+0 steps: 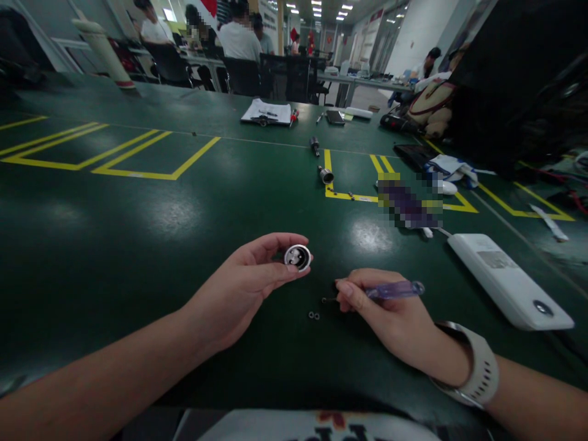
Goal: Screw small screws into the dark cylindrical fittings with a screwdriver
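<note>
In my left hand (pixel 248 275) is a small round metal cup-shaped part (pixel 297 258), pinched between thumb and fingers. Its open end faces me, showing a dark inside with light metal pieces. My right hand (pixel 383 306) is closed around a screwdriver (pixel 395 290) with a clear purple handle that points right. The thin shaft comes out left of my fingers, and a tiny ring (pixel 324 301) is at or beside its tip; I cannot tell whether they touch. Just below lie two more small rings (pixel 314 316), side by side on the green table (pixel 138 263).
Two metal parts, one cup-shaped (pixel 326 176) and one darker (pixel 315 145), lie farther back near yellow tape (pixel 351 196) and several tiny pieces. A white power bank (pixel 509 282) with a cable is at right. A clipboard (pixel 266 113) lies behind. People sit in the background.
</note>
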The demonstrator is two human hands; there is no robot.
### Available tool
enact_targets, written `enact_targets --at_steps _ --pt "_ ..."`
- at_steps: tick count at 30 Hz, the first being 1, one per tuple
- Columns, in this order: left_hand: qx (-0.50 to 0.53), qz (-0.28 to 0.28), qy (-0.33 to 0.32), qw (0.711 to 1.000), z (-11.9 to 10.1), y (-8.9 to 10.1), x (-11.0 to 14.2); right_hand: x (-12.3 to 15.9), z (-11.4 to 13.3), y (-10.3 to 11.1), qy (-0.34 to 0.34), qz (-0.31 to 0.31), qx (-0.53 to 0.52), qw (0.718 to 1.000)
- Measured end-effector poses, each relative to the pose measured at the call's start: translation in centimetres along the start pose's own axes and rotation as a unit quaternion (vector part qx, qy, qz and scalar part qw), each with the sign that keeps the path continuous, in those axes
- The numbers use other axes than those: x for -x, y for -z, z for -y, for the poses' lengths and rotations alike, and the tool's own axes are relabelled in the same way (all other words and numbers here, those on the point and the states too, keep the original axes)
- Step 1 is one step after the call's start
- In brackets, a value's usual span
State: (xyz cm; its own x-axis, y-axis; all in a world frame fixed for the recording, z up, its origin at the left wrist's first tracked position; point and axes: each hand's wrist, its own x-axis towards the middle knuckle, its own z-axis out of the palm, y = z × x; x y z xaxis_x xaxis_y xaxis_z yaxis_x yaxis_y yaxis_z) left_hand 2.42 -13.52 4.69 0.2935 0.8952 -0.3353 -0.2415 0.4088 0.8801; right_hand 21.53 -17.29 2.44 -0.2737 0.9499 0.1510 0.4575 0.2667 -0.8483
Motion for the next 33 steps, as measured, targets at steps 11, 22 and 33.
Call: enact_targets --at_steps 11,22,33 --pt "-0.028 -0.019 -0.01 0.999 0.2 -0.4 0.3 0.7 -0.2 -0.1 0.287 -0.037 0.147 0.946" --pt "-0.145 0.005 -0.043 0.989 1.4 -0.6 0.4 0.4 0.6 -0.7 0.353 -0.063 0.23 0.905" --pt "-0.184 0.003 -0.113 0.976 1.6 -0.7 0.3 0.7 1.1 -1.1 0.337 -0.046 0.271 0.901"
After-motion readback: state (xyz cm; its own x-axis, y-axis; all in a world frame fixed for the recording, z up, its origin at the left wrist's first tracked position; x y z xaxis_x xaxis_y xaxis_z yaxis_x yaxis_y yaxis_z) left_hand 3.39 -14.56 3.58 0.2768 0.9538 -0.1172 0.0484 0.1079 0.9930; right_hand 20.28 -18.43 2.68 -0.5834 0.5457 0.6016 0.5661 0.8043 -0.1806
